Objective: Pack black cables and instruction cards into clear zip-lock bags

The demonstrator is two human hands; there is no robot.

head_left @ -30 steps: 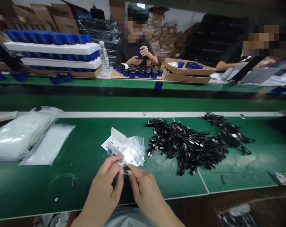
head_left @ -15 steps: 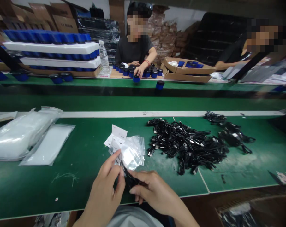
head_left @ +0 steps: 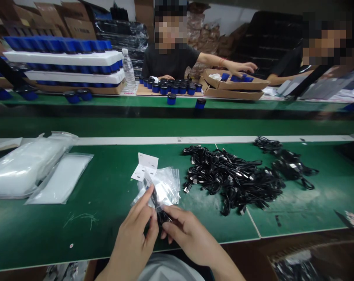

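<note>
Fingers (head_left: 177,214) hold black cable (head_left: 162,217) near white card (head_left: 148,160) with illegible print (head_left: 143,170).

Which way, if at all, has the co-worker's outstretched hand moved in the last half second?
Yes. The co-worker's outstretched hand has moved to the right, farther from the water bottle, and is now over the open cardboard tray.

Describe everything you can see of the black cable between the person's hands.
The black cable is gathered into a bundle, its covering plastic-looking. It slants forward and leftward above the green tabletop, its far part seemingly inside a clear plastic bag that the left hand holds. The right hand pinches its near part. Both hands hide much of it; its plugs cannot be clearly made out.
</note>
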